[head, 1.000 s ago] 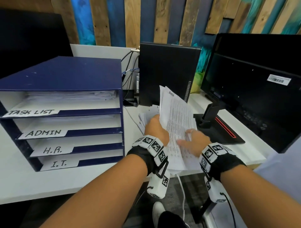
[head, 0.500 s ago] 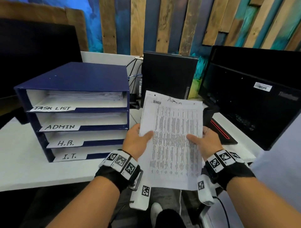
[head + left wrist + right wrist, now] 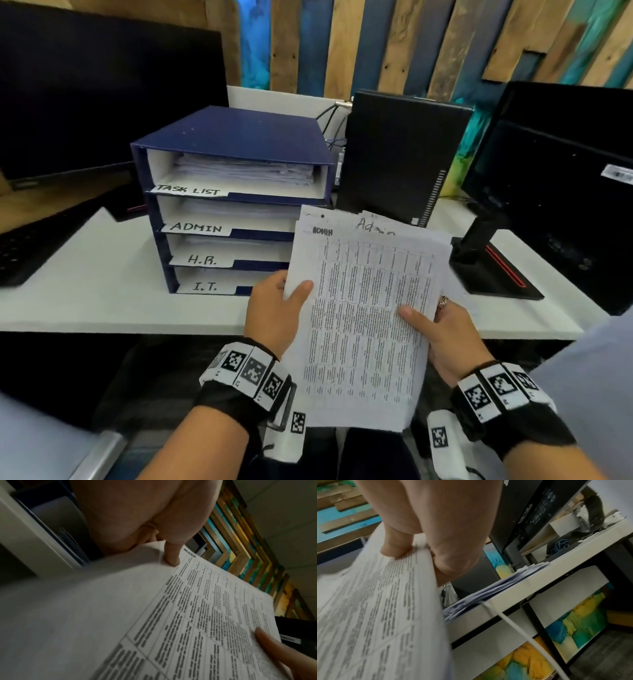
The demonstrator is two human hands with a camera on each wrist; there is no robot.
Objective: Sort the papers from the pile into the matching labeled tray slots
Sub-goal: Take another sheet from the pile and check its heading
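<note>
I hold a printed sheet marked "Admin" (image 3: 366, 315) upright in front of me, with more sheets behind it. My left hand (image 3: 274, 311) pinches its left edge, thumb on the front. My right hand (image 3: 442, 329) pinches the right edge the same way. In the left wrist view the left thumb (image 3: 171, 555) presses on the paper (image 3: 197, 622). The right wrist view shows my right hand (image 3: 412, 553) nipping the paper (image 3: 368, 608). The blue tray (image 3: 236, 140) stands left of the sheet, with slots labelled TASK LIST (image 3: 188, 190), ADMIN (image 3: 197, 227), H.R. (image 3: 202, 260) and I.T. (image 3: 205, 287).
A black computer case (image 3: 400, 154) stands behind the sheet on the white desk (image 3: 85, 291). A monitor (image 3: 561, 192) with its stand is at the right, another dark screen (image 3: 85, 113) at the left. More papers (image 3: 496, 588) lie on the desk edge near a white cable (image 3: 518, 632).
The sheet has come up off the pile and now faces me, held by both hands. My view has swung left, so the tray sits nearer the middle.
</note>
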